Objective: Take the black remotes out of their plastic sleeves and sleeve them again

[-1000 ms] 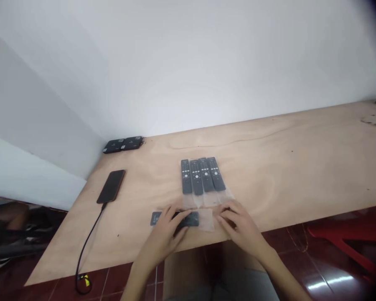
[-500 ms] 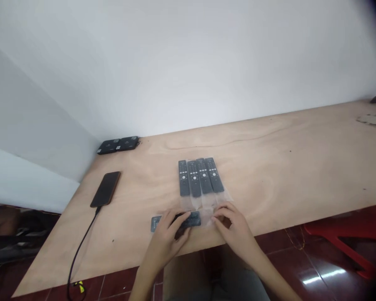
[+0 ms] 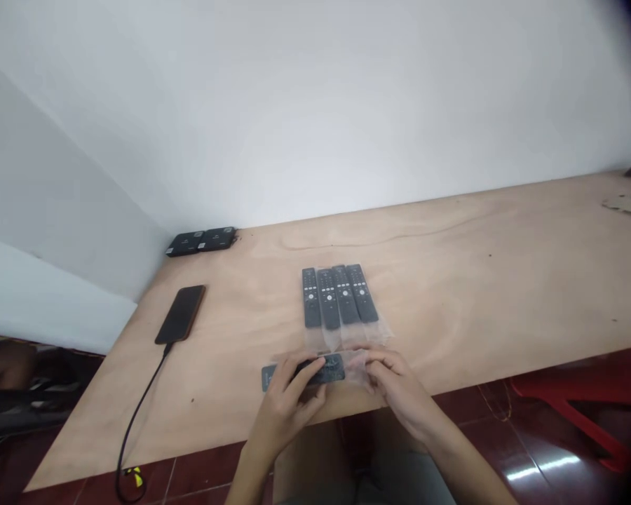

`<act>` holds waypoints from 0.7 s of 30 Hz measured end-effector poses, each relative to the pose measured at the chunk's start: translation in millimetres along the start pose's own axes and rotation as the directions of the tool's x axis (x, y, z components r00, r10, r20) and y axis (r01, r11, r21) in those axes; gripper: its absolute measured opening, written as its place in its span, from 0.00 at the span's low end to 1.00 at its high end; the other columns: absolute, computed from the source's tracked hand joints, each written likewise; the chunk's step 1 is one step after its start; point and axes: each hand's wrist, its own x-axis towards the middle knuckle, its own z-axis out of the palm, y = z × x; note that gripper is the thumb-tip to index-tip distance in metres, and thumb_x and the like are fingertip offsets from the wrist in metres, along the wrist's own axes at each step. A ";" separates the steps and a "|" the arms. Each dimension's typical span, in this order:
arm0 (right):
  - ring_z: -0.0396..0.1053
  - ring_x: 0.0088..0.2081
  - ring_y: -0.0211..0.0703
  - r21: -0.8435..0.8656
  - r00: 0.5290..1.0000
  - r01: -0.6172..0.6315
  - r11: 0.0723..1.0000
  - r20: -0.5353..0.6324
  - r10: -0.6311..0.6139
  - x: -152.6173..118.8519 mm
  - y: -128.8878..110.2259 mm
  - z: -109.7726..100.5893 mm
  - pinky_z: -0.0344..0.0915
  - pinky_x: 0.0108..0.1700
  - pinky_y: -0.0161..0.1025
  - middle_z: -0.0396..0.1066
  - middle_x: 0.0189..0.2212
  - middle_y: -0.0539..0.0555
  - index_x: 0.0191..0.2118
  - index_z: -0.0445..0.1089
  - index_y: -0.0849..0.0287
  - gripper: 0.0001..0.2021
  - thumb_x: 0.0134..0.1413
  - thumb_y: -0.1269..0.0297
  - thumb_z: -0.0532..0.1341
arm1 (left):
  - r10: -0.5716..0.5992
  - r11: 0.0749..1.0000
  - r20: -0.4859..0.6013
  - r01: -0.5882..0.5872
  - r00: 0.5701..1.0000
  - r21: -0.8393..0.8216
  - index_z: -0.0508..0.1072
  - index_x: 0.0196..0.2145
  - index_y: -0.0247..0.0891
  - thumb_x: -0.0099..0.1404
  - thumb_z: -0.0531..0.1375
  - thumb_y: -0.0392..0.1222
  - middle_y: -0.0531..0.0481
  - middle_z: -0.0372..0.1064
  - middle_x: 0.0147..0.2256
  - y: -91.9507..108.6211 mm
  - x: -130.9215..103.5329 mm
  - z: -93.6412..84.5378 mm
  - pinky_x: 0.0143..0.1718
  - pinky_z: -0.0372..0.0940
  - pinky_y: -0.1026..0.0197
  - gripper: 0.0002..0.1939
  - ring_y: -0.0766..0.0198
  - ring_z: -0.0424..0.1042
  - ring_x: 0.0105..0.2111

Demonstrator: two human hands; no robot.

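A dark remote control [image 3: 334, 367] in a clear plastic sleeve lies crosswise near the table's front edge. My left hand [image 3: 290, 396] is closed around its middle, covering part of the buttons. At the sleeve's loose right end [image 3: 356, 365], the fingers of my right hand [image 3: 394, 379] pinch the thin plastic. Just beyond my hands, several remotes [image 3: 339, 298] in similar sleeves lie side by side, button faces up, with their loose plastic ends toward me.
A phone [image 3: 181, 314] with a black cable [image 3: 141, 414] rests on the wooden table [image 3: 231, 414] at left. Two black boxes [image 3: 216, 239] sit by the wall. A red chair [image 3: 583, 414] stands at right, beyond the table edge. Part of another person [image 3: 10, 372] shows at far left.
My right fingers have closed further onto the sleeve's loose end, which is now bunched. The held remote has shifted slightly right with my left hand.
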 end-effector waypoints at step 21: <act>0.81 0.52 0.61 -0.156 0.996 0.091 0.983 0.023 -0.089 11.0 -4.9 7.0 0.76 0.56 0.55 0.85 0.48 0.61 0.36 0.88 0.53 0.14 0.58 0.48 0.76 | 0.076 0.997 -0.027 -0.075 0.997 0.014 0.71 0.66 0.45 0.73 0.64 0.29 0.39 0.77 0.54 11.6 7.4 7.3 0.56 0.77 0.45 0.27 0.49 0.79 0.55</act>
